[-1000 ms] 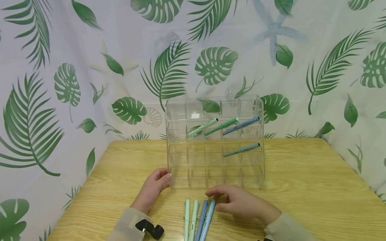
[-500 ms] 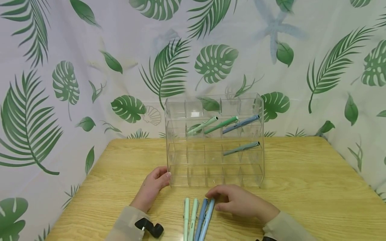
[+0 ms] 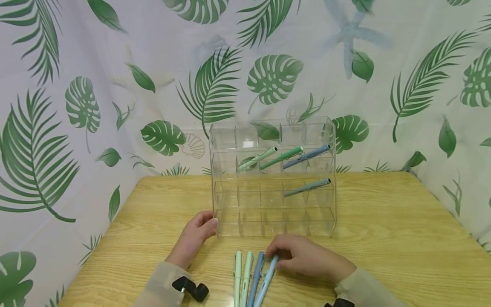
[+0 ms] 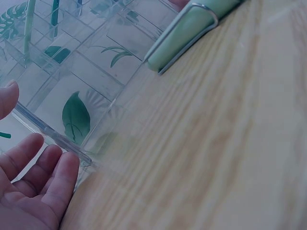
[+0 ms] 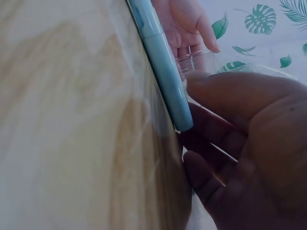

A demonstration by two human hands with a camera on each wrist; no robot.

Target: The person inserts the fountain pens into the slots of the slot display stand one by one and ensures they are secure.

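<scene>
The left hand (image 3: 193, 236) holds the lower left edge of a clear acrylic pen rack (image 3: 335, 200), thumb in front and fingers on the outer side. In the left wrist view the side panel (image 4: 50, 132) passes between thumb and fingers. The right hand (image 3: 307, 258) pinches the upper end of a light blue pen (image 3: 266, 283) between thumb and fingers; this end also shows in the right wrist view as a rounded barrel (image 5: 168, 86). To its left lie a darker blue pen (image 3: 255, 279) and two pale green pens (image 3: 246, 277), side by side on the table.
Slanted in the rack's second row are a pale green pen (image 3: 257, 159), a green pen (image 3: 281, 157) and a blue pen (image 3: 307, 157). A grey-blue pen (image 3: 307, 187) sits one row below. Behind the wooden table (image 3: 383, 230) hangs a leaf-print cloth (image 3: 326, 94).
The right hand has shifted slightly right, and the light blue pen's upper end has swung away from the darker blue pen. The left hand keeps its place at the rack.
</scene>
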